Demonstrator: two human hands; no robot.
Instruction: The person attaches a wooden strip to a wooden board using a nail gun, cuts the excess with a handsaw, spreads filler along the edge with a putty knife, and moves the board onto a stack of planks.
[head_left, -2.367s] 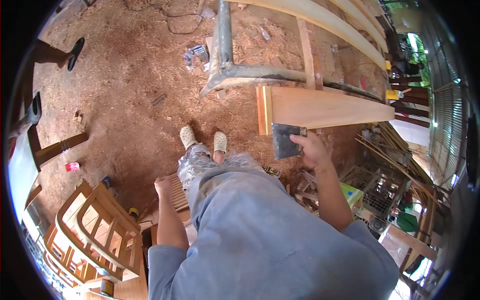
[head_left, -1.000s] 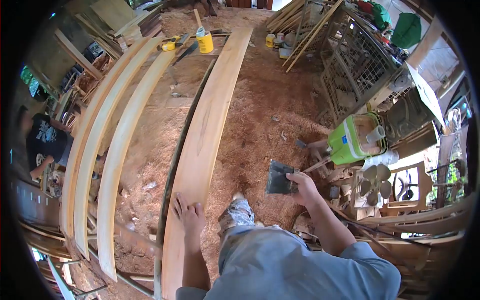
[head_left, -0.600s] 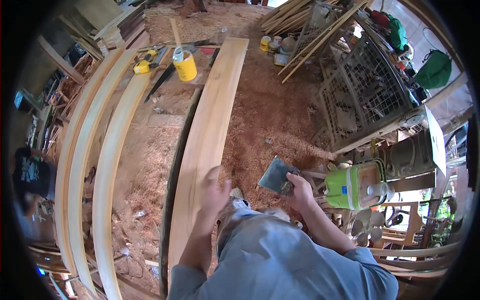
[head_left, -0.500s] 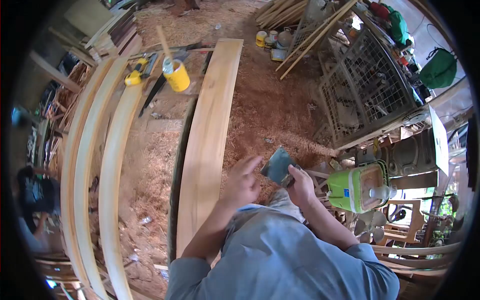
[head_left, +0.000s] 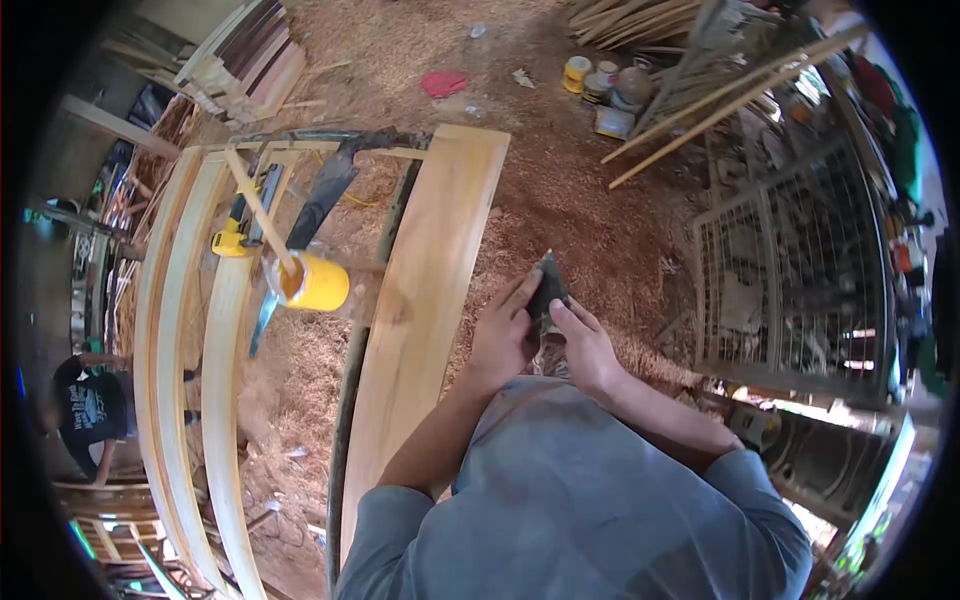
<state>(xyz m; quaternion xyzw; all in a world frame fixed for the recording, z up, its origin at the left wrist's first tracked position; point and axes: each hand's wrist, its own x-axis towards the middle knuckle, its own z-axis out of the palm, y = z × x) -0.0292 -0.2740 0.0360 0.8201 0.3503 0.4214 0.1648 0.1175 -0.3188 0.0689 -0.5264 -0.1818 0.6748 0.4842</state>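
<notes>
Holding a dark plate (head_left: 549,288) in front of my belly, angled up, a corner pointing away from me. Right fingers (head_left: 583,313) closed on it, thumb along the near face. Left fingers (head_left: 522,293) lie against its left side; can't tell if they grip or only touch, parts hidden. Step in hand, my read: two-handed handling of the plate, off the wood. Can't tell if that's checking it, wiping it or regripping. Next move calls for one sure grip and fingertips clear of the plate's edges; sharpness not readable from here.

Just left: broad board (head_left: 432,270), running away from me beside a dark rail (head_left: 352,400). Beyond that, yellow can (head_left: 325,282) with a stick (head_left: 255,207) in it, yellow-bodied tool (head_left: 229,243) near the far end of the curved planks (head_left: 228,320). Far left, another person (head_left: 97,405), dark shirt. Right, well apart: wire mesh panel (head_left: 800,265). Shavings on the floor (head_left: 560,205).
</notes>
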